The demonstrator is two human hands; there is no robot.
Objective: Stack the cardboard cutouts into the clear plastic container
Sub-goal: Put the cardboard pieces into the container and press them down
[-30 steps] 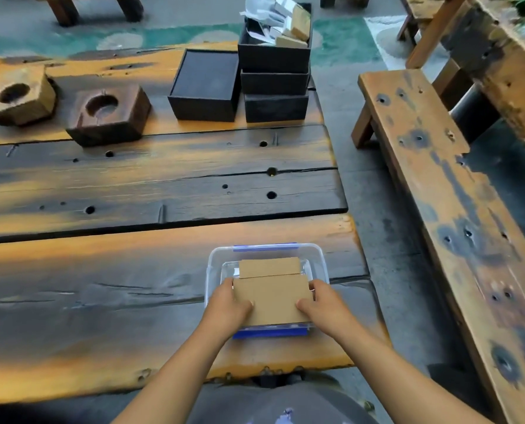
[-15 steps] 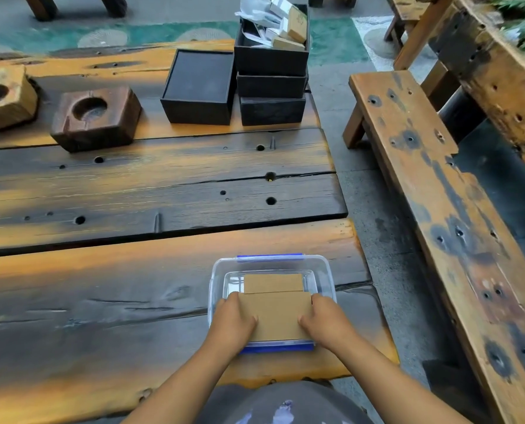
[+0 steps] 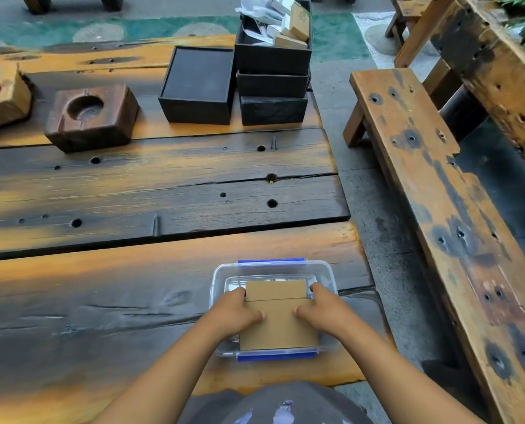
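Observation:
A clear plastic container (image 3: 327,272) with blue clips stands near the table's front edge. A brown cardboard cutout (image 3: 278,327) lies over its opening, its near edge at the near rim. My left hand (image 3: 232,313) grips its left side and my right hand (image 3: 324,310) grips its right side, thumbs on top. A second cardboard cutout (image 3: 275,289) shows just beyond it, lower inside the container.
The wooden table (image 3: 132,286) carries black boxes (image 3: 200,84) at the back, one stack (image 3: 272,61) holding small cartons, and two wooden blocks (image 3: 91,116) with round hollows at the left. A wooden bench (image 3: 432,194) runs along the right, across a gap of grey floor.
Both hands slid further forward along the cutout's sides, thumbs coming onto its top. The cutout has settled lower over the container. The camera tilted slightly down.

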